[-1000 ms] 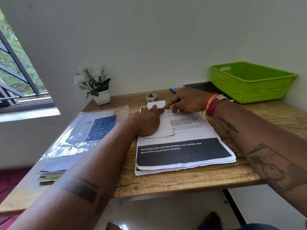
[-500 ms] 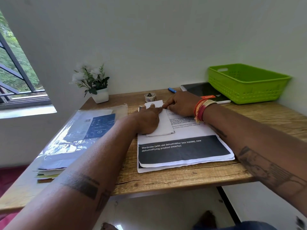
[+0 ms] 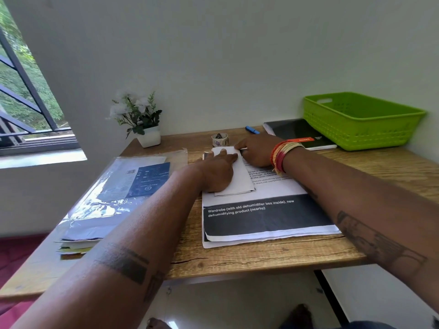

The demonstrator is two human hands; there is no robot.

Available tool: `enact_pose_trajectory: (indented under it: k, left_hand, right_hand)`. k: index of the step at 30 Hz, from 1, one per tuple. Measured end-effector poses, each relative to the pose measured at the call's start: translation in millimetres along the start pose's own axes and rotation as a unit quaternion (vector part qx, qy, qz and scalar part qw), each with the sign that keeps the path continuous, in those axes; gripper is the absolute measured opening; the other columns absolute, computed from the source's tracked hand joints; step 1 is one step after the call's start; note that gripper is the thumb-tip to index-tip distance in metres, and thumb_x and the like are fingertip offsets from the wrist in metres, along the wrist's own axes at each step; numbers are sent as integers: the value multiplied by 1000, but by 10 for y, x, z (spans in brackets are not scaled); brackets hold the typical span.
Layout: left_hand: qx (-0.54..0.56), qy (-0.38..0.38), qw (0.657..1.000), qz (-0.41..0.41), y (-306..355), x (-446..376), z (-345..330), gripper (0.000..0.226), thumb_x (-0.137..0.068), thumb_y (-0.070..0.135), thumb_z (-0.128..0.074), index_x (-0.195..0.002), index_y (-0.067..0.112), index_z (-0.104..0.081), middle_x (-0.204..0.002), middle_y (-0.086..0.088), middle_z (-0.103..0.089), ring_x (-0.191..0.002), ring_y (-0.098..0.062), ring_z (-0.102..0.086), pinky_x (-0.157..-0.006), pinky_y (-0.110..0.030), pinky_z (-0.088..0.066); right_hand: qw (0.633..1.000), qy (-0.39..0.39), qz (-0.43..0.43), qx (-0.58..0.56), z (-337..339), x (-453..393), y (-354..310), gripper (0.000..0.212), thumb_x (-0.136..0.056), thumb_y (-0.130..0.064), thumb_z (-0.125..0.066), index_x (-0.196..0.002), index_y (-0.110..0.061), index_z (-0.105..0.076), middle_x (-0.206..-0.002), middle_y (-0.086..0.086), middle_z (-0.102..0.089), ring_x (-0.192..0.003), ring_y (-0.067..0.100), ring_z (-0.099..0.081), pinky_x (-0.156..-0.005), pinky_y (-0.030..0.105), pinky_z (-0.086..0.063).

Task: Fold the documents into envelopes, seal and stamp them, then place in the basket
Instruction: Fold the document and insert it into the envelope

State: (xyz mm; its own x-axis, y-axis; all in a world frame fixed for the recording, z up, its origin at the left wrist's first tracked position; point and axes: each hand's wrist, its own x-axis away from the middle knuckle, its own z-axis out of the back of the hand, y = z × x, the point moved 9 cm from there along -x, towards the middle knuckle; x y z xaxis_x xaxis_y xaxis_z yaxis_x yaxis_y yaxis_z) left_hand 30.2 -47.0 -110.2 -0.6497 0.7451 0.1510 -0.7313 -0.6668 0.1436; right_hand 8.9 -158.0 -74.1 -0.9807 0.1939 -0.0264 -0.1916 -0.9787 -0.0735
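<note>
Pressing the envelope's fold flat

Left hand [image 3: 217,172] grip open, palm pinning white paper envelope [image 3: 238,179] on printed document stack [image 3: 266,217], tabletop centre; right hand [image 3: 257,149] fingers curled, pressing its top edge to crease; green plastic basket [image 3: 361,129] far right

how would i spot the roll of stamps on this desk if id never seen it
Start at the green basket at the desk's far right corner and move left along the back edge, past the black notebook and the blue pen. The stamp roll stands just beyond the fingertips of both hands. It is the only small round thing there, a pale ring with printed pictures.
</note>
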Motion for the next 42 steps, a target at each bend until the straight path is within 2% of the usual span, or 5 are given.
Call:
enact_pose_trajectory:
  k: [6,10,21,36,42]
  left_hand:
    - [2,5,1000,-1,-19,-30,-13,59,-106,24,-27,-162,34,-9,-170,0,3,-156,-34,4,-125,-54,-5]
    - [-4,7,1000,-2,-14,-25,-11,60,-106,25,-28,-162,31,-6,-170,-2,3,-156,-34,3,-124,-55,-7]
    - [-4,5,1000,-2,22,59,25,58,-108,28,-27,-163,28,-6,-170,-2,3,-156,-31,3,-126,-52,-6]
    - [2,20,1000,0,1,37,1,58,-107,27,-25,-162,30,-7,-170,-1,2,-156,-31,1,-126,-50,-5]
    - [8,29,1000,-1,-8,14,0,58,-107,26,-24,-162,31,-8,-170,-3,-1,-156,-33,0,-125,-52,-5]
  right_hand:
    - [1000,3,-7,-13,-9,-25,10,37,-101,-21,-41,-128,-12,-64,-130,7,-64,-115,26,-60,-103,37,-45]
    - [1000,3,6,-25,-5,16,60,36,-104,-41,-42,-114,-18,-67,-119,3,-67,-107,22,-61,-99,37,-45]
    - [996,-63,-5,-58,5,181,186,72,-87,-64,-62,-147,-31,-42,-152,2,-43,-130,23,-49,-106,35,-39]
    - [985,-163,35,-41,38,481,30,93,-79,-64,-71,-156,-37,-25,-152,-2,-42,-130,17,-44,-104,27,-30]
    - [981,-176,52,-64,26,587,-38,101,-77,-57,-77,-158,-41,-18,-92,-31,-33,-79,-6,-38,-92,25,-29]
